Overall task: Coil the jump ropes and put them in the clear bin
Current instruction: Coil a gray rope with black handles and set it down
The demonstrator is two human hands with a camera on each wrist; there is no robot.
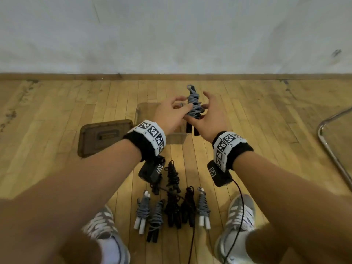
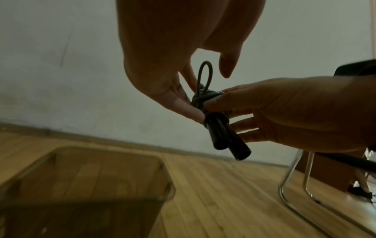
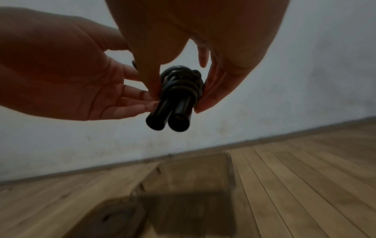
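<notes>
Head view: plank floor (image 1: 57, 103), grey wall (image 1: 171, 31); both hands' fingers (image 1: 187, 107) pinching coiled rope (image 1: 193, 105).

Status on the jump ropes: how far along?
Done: seven coiled bundles lie on the floor. In hand: left hand and right hand hold a grey coiled rope above the clear bin. Left: the bin looks empty; all go in.

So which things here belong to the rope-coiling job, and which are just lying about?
Job:
- grey jump rope, coiled, held by left hand and right hand
- clear bin
- coiled ropes on the floor

Lying about:
- bin lid
- metal chair frame
- shoes
</notes>
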